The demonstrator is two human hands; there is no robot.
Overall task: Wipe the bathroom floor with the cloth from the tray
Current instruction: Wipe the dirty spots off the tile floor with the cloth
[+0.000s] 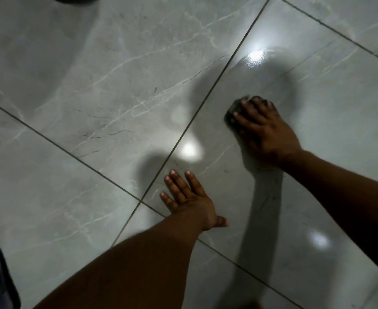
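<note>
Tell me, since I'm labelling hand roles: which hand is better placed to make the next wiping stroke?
Right. The right hand already presses the dark cloth against the floor tile, while the left hand lies flat and empty, seemingly bracing.

No text, label, brand, number or sign can be read anywhere in view. The floor tiles (116,97) carry only pale marble veining, and the dark cloth (235,110) shows no print.
</note>
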